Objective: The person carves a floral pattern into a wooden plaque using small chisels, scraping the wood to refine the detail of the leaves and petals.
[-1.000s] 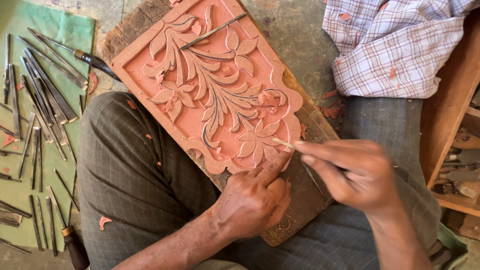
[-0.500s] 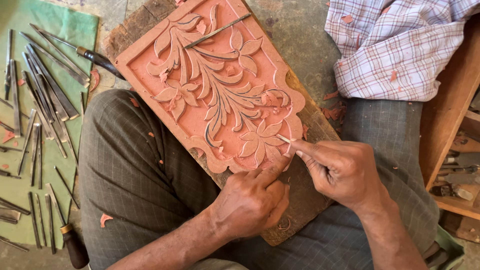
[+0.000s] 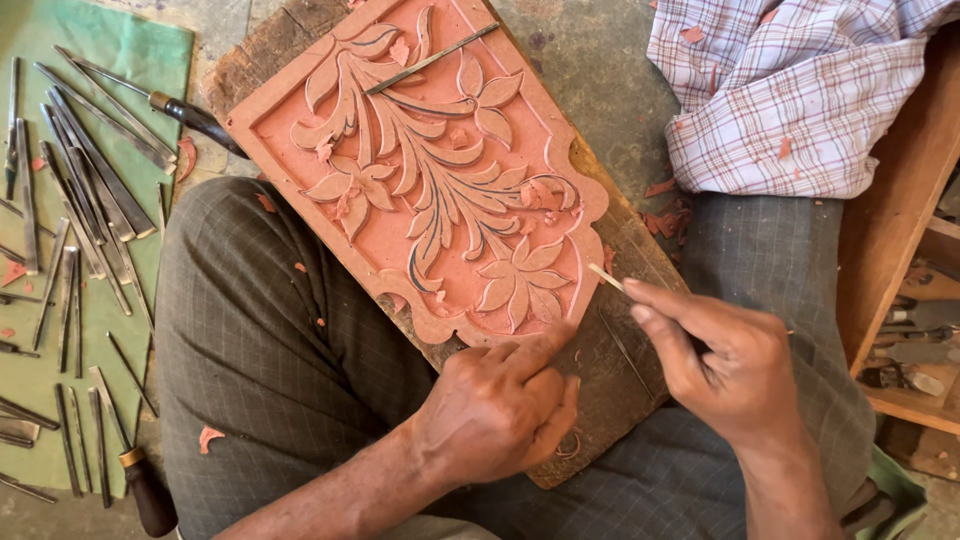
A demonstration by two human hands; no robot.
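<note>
Terracotta-red carved floral panel (image 3: 430,180): left hand (image 3: 500,410) braces its lower edge, right hand (image 3: 730,365) pinches a thin metal chisel (image 3: 607,279) beside it; next stroke needs steadiness.

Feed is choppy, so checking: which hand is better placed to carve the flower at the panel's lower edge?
Probably the right hand: it grips the thin tool, tip beside the carved panel. The left hand rests flat, thumb bracing the rim.

Spare chisels (image 3: 85,190) on green cloth (image 3: 150,60), checked shirt (image 3: 790,90) nearby.
</note>
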